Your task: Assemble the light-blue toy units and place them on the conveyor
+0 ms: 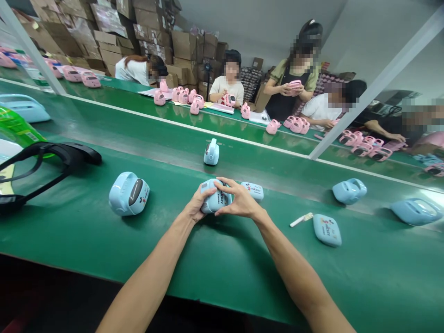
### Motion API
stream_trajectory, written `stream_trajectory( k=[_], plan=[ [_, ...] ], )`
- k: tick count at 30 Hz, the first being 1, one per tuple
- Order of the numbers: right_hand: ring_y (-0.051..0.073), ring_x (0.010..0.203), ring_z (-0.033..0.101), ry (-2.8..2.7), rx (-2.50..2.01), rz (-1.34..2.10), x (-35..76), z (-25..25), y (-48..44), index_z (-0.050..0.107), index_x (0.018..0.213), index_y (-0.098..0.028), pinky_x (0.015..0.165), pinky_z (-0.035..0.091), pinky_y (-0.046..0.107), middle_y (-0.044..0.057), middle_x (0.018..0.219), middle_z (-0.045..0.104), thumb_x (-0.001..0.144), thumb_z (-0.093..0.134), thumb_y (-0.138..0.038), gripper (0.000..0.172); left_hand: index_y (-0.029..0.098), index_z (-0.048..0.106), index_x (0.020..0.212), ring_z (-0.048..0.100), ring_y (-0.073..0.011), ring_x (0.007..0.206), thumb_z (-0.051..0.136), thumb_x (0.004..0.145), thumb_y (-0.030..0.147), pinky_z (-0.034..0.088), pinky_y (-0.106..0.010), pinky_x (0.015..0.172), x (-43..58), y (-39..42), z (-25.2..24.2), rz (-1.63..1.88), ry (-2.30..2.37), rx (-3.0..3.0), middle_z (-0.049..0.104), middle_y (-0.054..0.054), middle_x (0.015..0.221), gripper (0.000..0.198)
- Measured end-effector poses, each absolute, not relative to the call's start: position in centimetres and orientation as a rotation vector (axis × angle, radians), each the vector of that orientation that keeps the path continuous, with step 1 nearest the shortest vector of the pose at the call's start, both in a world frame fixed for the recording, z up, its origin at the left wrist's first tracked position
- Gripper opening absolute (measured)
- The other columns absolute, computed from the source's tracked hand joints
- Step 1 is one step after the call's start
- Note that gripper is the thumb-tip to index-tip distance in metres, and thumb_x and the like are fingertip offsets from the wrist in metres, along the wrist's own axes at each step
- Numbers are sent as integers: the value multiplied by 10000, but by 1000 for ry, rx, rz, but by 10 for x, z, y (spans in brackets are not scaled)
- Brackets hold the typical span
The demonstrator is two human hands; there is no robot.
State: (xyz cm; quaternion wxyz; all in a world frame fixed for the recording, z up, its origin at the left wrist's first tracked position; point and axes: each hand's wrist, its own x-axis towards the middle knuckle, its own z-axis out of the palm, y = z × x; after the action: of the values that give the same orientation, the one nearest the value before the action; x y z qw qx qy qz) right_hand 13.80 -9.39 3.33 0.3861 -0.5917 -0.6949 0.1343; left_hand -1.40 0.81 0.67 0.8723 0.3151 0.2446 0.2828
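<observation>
Between my hands is a light-blue plastic casing (210,202) with a dark window and cartoon lettering on its face. My left hand (195,206) grips its left side, fingers partly hidden beneath. Around the right side curl the thumb and fingers of my right hand (241,199). Just behind that hand lies a flat blue printed panel (255,191). Farther right are a second printed panel (327,230) and a small white stick-like piece (301,219). A handled blue casing (126,194) rests to the left, and another casing (211,153) stands upright beyond my hands.
Black headgear with straps (65,162) and a green packet (17,127) occupy the left. Blue casings (349,191) sit at right. A white rail (180,132) crosses the green table; co-workers (227,85) handle pink casings (272,126) beyond it. Cardboard boxes (183,46) are stacked behind.
</observation>
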Motion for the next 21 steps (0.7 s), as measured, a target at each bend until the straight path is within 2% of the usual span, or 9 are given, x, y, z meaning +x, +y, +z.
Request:
stream_trajectory(
  k=[4, 13, 16, 19, 21],
  plan=[
    [355, 1430, 472, -1735, -1498, 365, 134, 31, -92, 577, 1444, -298, 1202, 359, 502, 124, 1551, 493, 531, 971, -466, 1009, 179, 640, 1099, 735, -250, 791, 866, 638, 169, 629, -380, 721, -12, 9, 7, 619, 516, 658, 747, -81, 965, 515],
    [368, 1451, 442, -1646, -1478, 487, 130, 28, -88, 578, 1441, -301, 1221, 321, 499, 116, 1571, 472, 501, 974, -487, 1037, 171, 625, 1104, 730, -218, 756, 843, 631, 179, 612, -352, 728, -9, 11, 2, 620, 538, 594, 744, -56, 925, 521],
    [358, 1503, 357, -1623, -1398, 560, 130, 26, -86, 567, 1452, -304, 1254, 240, 506, 99, 1599, 433, 519, 965, -497, 1033, 181, 629, 1122, 730, -216, 787, 837, 645, 178, 600, -337, 741, -7, 11, 2, 657, 547, 577, 746, -54, 942, 520],
    [345, 1561, 213, -1360, -1362, 604, 123, 20, -82, 510, 1496, -282, 1277, 149, 514, 87, 1635, 371, 524, 950, -541, 1098, 192, 631, 1110, 726, -236, 878, 847, 653, 234, 591, -339, 775, -8, 10, 5, 765, 503, 553, 745, -54, 983, 507],
    [339, 1548, 257, -985, -1347, 690, 113, 14, -77, 485, 1502, -271, 1262, 217, 525, 89, 1615, 405, 619, 882, -597, 1022, 213, 622, 1121, 716, -239, 922, 866, 640, 272, 583, -336, 791, -11, 11, 7, 848, 448, 573, 741, -43, 1021, 543]
  ],
)
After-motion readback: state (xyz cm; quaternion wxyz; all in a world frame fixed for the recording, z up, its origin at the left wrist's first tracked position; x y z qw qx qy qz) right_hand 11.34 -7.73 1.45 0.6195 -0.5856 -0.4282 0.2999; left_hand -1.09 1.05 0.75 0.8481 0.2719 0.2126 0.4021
